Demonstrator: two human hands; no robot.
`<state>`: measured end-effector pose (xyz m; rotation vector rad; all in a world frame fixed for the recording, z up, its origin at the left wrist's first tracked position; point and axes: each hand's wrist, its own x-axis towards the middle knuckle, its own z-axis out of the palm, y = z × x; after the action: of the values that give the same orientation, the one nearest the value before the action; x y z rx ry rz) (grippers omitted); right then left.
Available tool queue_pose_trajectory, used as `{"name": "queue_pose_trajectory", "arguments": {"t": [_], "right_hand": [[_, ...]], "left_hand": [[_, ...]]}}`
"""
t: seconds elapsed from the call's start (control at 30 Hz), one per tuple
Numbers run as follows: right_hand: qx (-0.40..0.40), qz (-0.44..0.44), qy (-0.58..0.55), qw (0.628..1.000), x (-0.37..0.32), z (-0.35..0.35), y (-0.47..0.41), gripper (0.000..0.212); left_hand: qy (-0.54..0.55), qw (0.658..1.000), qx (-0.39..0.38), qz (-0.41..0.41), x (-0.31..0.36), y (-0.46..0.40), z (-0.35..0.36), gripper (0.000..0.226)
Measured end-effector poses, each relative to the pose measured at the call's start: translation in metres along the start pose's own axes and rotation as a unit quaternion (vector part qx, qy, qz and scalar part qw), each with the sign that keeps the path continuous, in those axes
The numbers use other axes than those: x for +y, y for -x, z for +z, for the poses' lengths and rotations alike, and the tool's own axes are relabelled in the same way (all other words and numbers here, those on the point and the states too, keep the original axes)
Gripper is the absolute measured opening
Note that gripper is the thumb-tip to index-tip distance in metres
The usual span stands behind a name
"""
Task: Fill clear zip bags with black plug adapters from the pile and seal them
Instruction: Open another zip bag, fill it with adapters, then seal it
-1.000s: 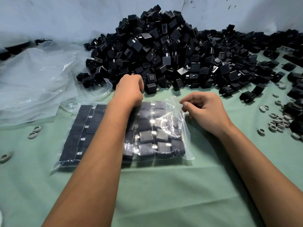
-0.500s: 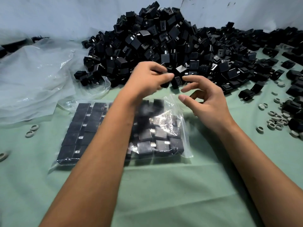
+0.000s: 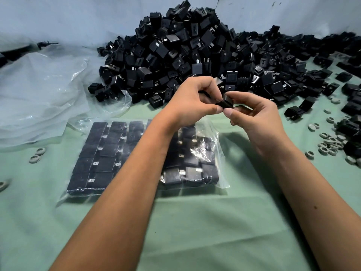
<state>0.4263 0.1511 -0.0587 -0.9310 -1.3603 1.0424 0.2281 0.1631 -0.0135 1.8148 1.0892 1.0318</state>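
A big pile of black plug adapters point(image 3: 195, 51) rises against the back wall. In front of it a clear zip bag point(image 3: 109, 159) lies flat on the green cloth, packed with rows of adapters; my left forearm crosses over it. Above the bag's far edge my left hand point(image 3: 191, 102) and my right hand point(image 3: 256, 116) meet, and both pinch one black plug adapter point(image 3: 227, 101) between thumb and fingers. The bag's mouth at its right side is partly hidden under my hands.
Crumpled clear plastic bags point(image 3: 39, 90) lie at the left. More adapters point(image 3: 351, 106) and several small grey rings point(image 3: 330, 143) are scattered at the right; a few rings point(image 3: 37, 154) sit at the left. Bare green cloth point(image 3: 195, 231) spreads in front.
My left hand took an adapter from the foot of the pile and lifted it. My right hand rose from the bag's edge and now pinches the same adapter.
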Motion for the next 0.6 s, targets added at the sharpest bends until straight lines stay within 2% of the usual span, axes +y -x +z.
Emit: {"name": "queue_pose_trajectory", "arguments": {"t": [0.1, 0.2, 0.23, 0.27, 0.33, 0.4, 0.47, 0.53, 0.6], "right_hand": [[0.030, -0.009, 0.071, 0.997, 0.000, -0.001, -0.001, 0.036], [0.053, 0.040, 0.139, 0.988, 0.001, -0.008, -0.003, 0.024], [0.047, 0.048, 0.203, 0.977, 0.002, -0.011, -0.003, 0.013], [0.038, 0.045, 0.286, 0.956, 0.002, -0.013, -0.003, 0.014], [0.029, 0.025, 0.428, 0.903, 0.004, -0.011, -0.002, 0.036], [0.054, 0.026, 0.481, 0.874, 0.002, -0.008, -0.001, 0.049], [0.085, 0.047, 0.503, 0.859, 0.002, -0.010, -0.004, 0.052], [0.099, 0.053, 0.502, 0.858, 0.002, -0.015, -0.005, 0.037], [0.063, 0.042, 0.464, 0.883, -0.002, -0.019, -0.004, 0.024]], "left_hand": [[-0.019, 1.000, 0.003, -0.013, -0.001, -0.001, -0.002, 0.025], [-0.122, 0.991, -0.049, -0.024, -0.002, -0.001, -0.006, 0.046], [-0.151, 0.984, -0.084, -0.036, -0.002, -0.001, -0.008, 0.055], [-0.178, 0.976, -0.117, -0.050, -0.002, -0.001, -0.009, 0.062], [-0.221, 0.960, -0.158, -0.067, -0.002, 0.000, -0.010, 0.070], [-0.247, 0.952, -0.170, -0.064, -0.003, 0.001, -0.011, 0.068], [-0.256, 0.949, -0.168, -0.070, -0.005, 0.001, -0.013, 0.061], [-0.258, 0.950, -0.164, -0.068, -0.006, 0.000, -0.017, 0.050], [-0.254, 0.952, -0.160, -0.058, -0.006, -0.001, -0.021, 0.039]]}}
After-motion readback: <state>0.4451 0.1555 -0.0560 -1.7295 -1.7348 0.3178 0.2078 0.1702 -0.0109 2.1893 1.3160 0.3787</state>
